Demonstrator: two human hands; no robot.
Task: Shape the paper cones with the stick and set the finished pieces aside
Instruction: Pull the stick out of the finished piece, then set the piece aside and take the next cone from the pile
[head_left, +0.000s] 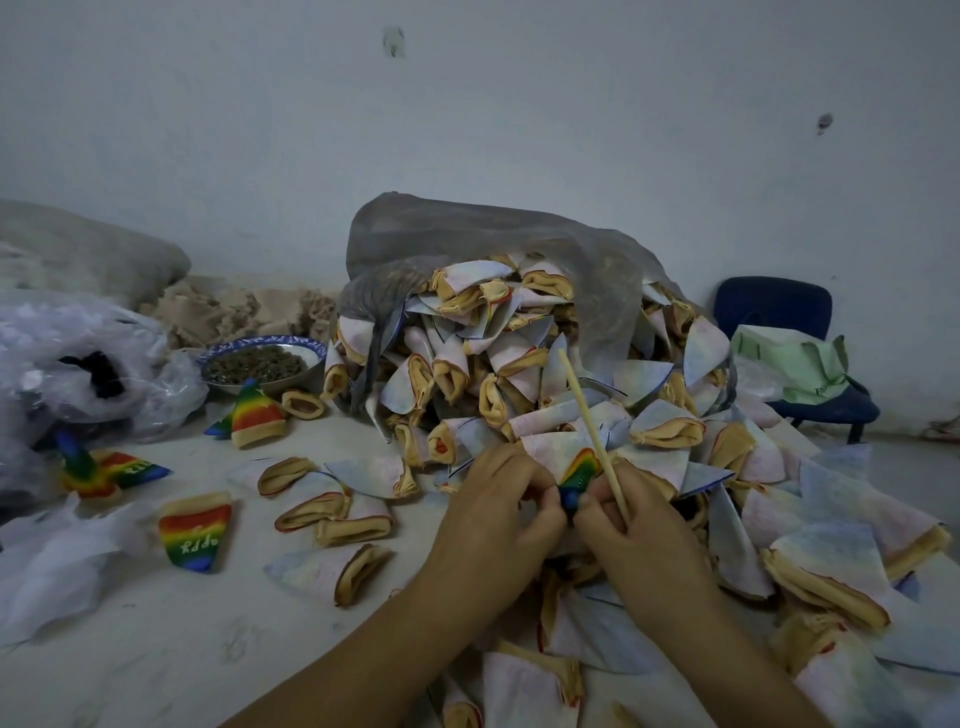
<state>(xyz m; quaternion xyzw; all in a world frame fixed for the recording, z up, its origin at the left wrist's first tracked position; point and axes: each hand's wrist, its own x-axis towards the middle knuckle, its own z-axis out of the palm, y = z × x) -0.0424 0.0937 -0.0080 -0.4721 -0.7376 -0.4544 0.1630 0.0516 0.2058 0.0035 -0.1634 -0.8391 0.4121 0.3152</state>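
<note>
Pinching a small rainbow cone (577, 477) between both hands, the left hand (501, 506) closed on its tip and the right hand (631, 525) also gripping the stick (592, 428), someone works before the heaped cones (519, 374) on the tabletop (171, 649).

Pale scuffed wall (519, 104), blue chair (779, 332) at right, dim light

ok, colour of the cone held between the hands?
Rainbow stripes, red through green to a blue tip, on the cone; head view, the only one.
</note>
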